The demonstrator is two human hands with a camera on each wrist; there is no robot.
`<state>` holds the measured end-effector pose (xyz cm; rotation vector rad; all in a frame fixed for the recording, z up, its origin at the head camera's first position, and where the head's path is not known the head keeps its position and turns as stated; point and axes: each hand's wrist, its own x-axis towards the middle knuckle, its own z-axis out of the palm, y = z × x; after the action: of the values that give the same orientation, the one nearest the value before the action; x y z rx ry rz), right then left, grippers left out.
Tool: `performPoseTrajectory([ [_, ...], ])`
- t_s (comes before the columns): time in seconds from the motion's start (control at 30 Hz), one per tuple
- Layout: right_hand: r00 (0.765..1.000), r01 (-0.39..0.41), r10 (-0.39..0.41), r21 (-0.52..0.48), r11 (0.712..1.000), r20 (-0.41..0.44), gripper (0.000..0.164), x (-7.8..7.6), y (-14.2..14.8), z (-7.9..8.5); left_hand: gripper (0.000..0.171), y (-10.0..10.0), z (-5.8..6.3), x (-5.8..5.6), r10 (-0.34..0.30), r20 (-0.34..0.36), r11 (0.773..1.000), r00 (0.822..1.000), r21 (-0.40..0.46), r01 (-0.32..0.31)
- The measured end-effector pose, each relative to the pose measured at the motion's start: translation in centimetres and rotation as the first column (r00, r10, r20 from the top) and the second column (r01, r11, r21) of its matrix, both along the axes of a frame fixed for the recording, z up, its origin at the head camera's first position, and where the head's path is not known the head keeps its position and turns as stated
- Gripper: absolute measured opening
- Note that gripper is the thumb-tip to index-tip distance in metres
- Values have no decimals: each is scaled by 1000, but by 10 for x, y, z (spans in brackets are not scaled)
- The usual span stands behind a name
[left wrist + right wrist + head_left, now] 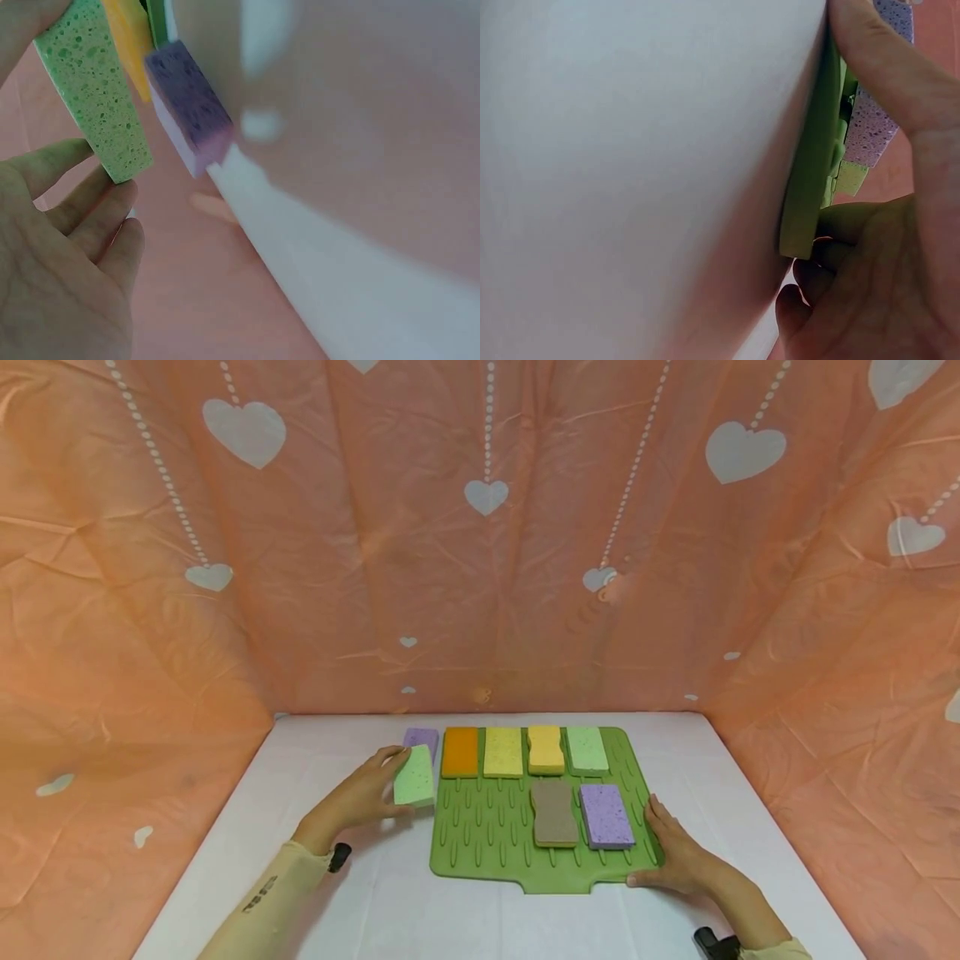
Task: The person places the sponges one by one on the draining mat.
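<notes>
My left hand [360, 797] pinches a light green sponge [414, 777] between thumb and fingers, tilted up at the left edge of a green ribbed mat [476, 827]. Just behind it lies a purple sponge [422, 737], partly hidden by the held one. My right hand [678, 856] holds the mat's near right corner, its thumb along the front edge and its fingers at the side. On the mat's back row are an orange sponge [460, 752], a yellow one [503, 752], a wavy yellow one [546, 750] and a pale green one [588, 750].
Nearer on the mat sit a wavy grey-brown-topped sponge [554, 814] and a speckled purple sponge [606, 817]. The mat lies on a white table [360, 910]. An orange curtain with hearts [487, 610] hangs behind and at both sides.
</notes>
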<state>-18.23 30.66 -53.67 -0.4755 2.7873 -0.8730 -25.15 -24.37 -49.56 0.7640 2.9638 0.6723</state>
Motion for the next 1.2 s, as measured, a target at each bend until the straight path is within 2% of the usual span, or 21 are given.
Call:
performPoseTrajectory([
  [0.27, 1000, 2, -2, -4, 1000, -2, 132, 0, 0, 0, 107, 24, 2, 2, -47, -3, 999, 999, 2, 47],
  [0.57, 1000, 5, -5, 1, 1000, -7, 132, 2, 0, 2, 106, 53, 3, 6, -63, 68, 998, 996, -24, 65],
  [0.87, 1000, 11, -11, -8, 1000, 5, 133, 1, 0, 0, 106, 81, 0, 7, -122, 95, 991, 988, -47, 127],
  [1.2, 1000, 11, -11, -6, 1000, 6, 133, 1, 0, 1, 108, 111, -2, 9, -190, 87, 975, 978, -102, 198],
])
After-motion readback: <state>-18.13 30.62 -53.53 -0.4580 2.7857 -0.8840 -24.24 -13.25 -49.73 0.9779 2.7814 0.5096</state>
